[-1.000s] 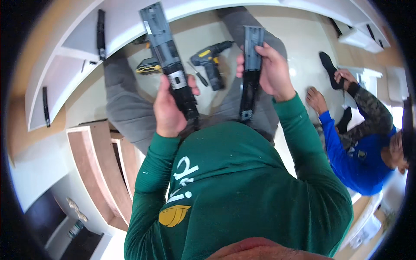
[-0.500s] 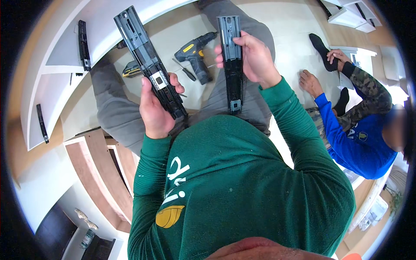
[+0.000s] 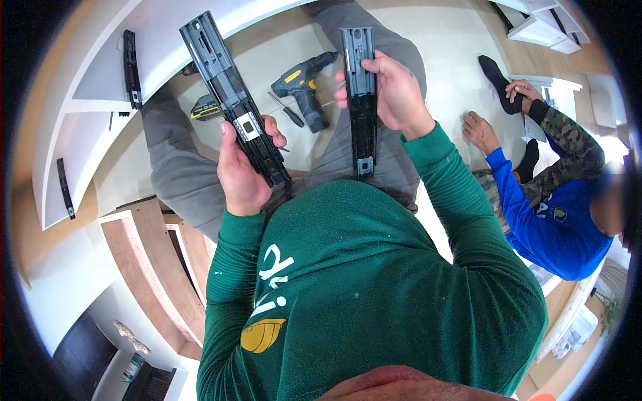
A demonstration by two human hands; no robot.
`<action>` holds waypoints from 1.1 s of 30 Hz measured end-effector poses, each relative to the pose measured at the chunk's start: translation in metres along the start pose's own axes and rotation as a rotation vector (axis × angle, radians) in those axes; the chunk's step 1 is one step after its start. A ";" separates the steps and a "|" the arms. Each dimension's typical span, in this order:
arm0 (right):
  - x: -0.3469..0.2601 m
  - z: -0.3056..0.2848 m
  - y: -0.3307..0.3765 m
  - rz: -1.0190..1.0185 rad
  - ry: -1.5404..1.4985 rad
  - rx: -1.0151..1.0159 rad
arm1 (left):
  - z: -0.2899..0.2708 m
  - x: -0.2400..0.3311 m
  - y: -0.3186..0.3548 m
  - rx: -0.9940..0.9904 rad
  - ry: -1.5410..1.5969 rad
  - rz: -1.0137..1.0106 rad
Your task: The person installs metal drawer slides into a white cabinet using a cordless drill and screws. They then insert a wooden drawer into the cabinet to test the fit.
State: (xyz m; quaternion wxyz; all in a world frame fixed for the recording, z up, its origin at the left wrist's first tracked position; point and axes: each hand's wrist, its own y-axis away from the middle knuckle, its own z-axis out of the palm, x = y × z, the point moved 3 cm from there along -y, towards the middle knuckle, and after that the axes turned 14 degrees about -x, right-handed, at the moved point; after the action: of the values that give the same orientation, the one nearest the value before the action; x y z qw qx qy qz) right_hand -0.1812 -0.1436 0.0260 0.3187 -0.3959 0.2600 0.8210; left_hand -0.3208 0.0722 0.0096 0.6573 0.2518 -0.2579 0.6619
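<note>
The left hand (image 3: 244,180) is holding a long dark rail (image 3: 217,70), with the thumb on one side and the fingertips on the other. The rail sits inside the grip and leans, so its far end points up and away to the left of the hand. A small silver plate (image 3: 249,127) is on the rail, right by the thumb and fingers. The right hand (image 3: 404,100) is holding a second rail (image 3: 360,80), gray on the far part and black on the near part. This one stands almost straight, with the thumb over its front and the fingertips showing on its left side. The two hands are well apart. Between them and a bit farther away, a yellow and black drill (image 3: 307,93) lies on the floor (image 3: 274,63). A screwdriver (image 3: 292,115) lies just to the left of the drill. A yellow and black tool (image 3: 204,108) is partly hidden behind the long dark rail. To the left of the left hand is a white panel (image 3: 87,123) with black strips (image 3: 65,188) on it. Far to the right of the right hand is another person in a blue sleeve (image 3: 511,200), with one hand by a black sock (image 3: 495,77).
</note>
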 end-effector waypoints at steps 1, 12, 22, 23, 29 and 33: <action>0.000 0.000 -0.001 -0.001 0.000 -0.003 | 0.000 0.000 0.000 -0.002 0.003 0.001; 0.002 -0.008 -0.002 0.011 -0.034 0.027 | 0.005 0.002 -0.002 0.009 -0.024 0.003; 0.009 -0.015 -0.002 0.011 -0.048 0.017 | -0.001 0.001 0.000 0.033 -0.053 -0.030; 0.010 -0.016 -0.002 0.014 -0.042 0.015 | 0.002 0.004 0.001 0.027 -0.069 -0.025; 0.005 -0.006 -0.003 0.020 -0.017 0.024 | 0.003 0.007 0.001 0.009 -0.059 0.005; 0.004 -0.004 -0.003 0.016 -0.010 0.009 | 0.002 0.007 0.001 0.011 -0.051 0.010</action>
State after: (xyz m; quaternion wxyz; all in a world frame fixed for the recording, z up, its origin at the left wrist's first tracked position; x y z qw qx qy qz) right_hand -0.1788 -0.1431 0.0196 0.3153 -0.3881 0.2652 0.8244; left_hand -0.3222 0.0763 0.0160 0.6459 0.2708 -0.2720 0.6599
